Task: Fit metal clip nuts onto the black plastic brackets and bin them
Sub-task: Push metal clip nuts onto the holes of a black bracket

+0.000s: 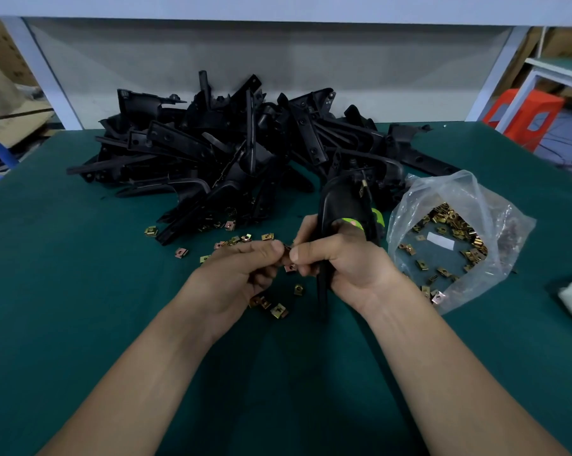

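The right hand [347, 261] has its grip clamped round a black bracket [339, 205], held upright over the desk [80, 291]. The left hand [242, 268] has its grip pinched on a clip nut [288, 248] touching the bracket's left edge. Align the nut's open side squarely with that edge, then push until seated. Spare nuts [279, 311] lie left of the bracket and the bag [459, 199] lies to its right.

A pile of brackets [212, 153] is lying at the back of the table [80, 291], centre. Loose nuts [232, 240] are lying before the pile. A bag [459, 232] is sitting to the right, holding more nuts. Between them, the right hand [340, 258] is gripping a bracket [340, 199] upright. The left hand [242, 274], just beside it, is pinching a nut [288, 248].
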A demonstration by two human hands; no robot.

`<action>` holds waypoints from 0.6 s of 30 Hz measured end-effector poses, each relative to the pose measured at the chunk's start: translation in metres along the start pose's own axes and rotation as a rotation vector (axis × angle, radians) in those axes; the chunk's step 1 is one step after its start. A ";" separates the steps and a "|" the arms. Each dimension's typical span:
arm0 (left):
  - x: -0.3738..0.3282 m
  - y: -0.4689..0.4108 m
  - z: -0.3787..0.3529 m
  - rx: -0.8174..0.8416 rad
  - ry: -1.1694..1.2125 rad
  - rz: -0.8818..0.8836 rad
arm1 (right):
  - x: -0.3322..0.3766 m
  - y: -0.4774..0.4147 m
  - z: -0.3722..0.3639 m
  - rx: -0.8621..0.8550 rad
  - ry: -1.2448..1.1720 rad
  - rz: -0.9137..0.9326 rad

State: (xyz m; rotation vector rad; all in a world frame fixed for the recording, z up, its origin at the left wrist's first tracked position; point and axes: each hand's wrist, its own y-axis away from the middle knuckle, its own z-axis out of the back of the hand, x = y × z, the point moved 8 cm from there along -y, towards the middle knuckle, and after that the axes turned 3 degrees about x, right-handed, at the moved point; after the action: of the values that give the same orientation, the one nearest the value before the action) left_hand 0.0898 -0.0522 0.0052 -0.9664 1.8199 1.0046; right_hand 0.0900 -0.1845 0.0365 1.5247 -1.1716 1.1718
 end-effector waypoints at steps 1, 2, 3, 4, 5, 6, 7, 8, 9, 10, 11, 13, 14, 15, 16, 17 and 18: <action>0.000 0.000 -0.001 0.008 0.004 0.008 | 0.000 0.000 -0.001 0.009 -0.004 -0.003; -0.001 -0.001 -0.003 0.016 -0.007 0.009 | 0.000 0.000 -0.002 0.024 -0.022 -0.014; -0.003 -0.001 -0.004 0.020 -0.023 0.001 | -0.001 0.000 -0.003 0.042 -0.052 -0.032; -0.005 -0.001 -0.004 0.017 -0.041 -0.016 | -0.002 0.000 -0.003 0.058 -0.089 -0.055; -0.007 -0.001 -0.004 0.006 -0.061 -0.039 | -0.004 0.000 -0.004 0.063 -0.133 -0.078; -0.009 0.000 -0.003 -0.010 -0.086 -0.068 | -0.007 0.000 -0.004 0.057 -0.184 -0.101; -0.011 0.000 -0.001 -0.034 -0.119 -0.102 | -0.009 0.000 -0.004 0.042 -0.229 -0.120; -0.013 0.000 0.001 -0.066 -0.152 -0.140 | -0.010 0.001 -0.005 0.028 -0.247 -0.127; -0.015 0.001 0.005 -0.112 -0.183 -0.177 | -0.010 0.001 -0.006 0.015 -0.229 -0.123; -0.017 0.001 0.010 -0.174 -0.210 -0.212 | -0.010 0.001 -0.005 -0.003 -0.180 -0.118; -0.021 0.002 0.019 -0.252 -0.252 -0.250 | -0.009 0.002 -0.001 -0.037 -0.091 -0.110; -0.031 0.005 0.035 -0.406 -0.458 -0.320 | -0.001 0.004 0.015 -0.133 0.240 -0.052; -0.036 0.007 0.038 -0.436 -0.596 -0.336 | 0.006 0.005 0.021 -0.165 0.449 -0.009; -0.037 0.008 0.038 -0.437 -0.725 -0.334 | 0.011 0.005 0.024 -0.169 0.654 0.012; -0.036 0.009 0.035 -0.423 -0.843 -0.324 | 0.012 0.005 0.025 -0.146 0.833 -0.003; -0.033 0.010 0.032 -0.410 -0.956 -0.320 | 0.009 0.004 0.023 -0.111 0.976 -0.041; -0.031 0.010 0.027 -0.403 -1.069 -0.335 | 0.004 0.005 0.020 -0.078 1.081 -0.081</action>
State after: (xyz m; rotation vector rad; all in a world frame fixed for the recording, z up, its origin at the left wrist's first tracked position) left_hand 0.1001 -0.0166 0.0268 -0.6898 0.5698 1.3307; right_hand 0.0894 -0.2051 0.0374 0.6439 -0.3963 1.5503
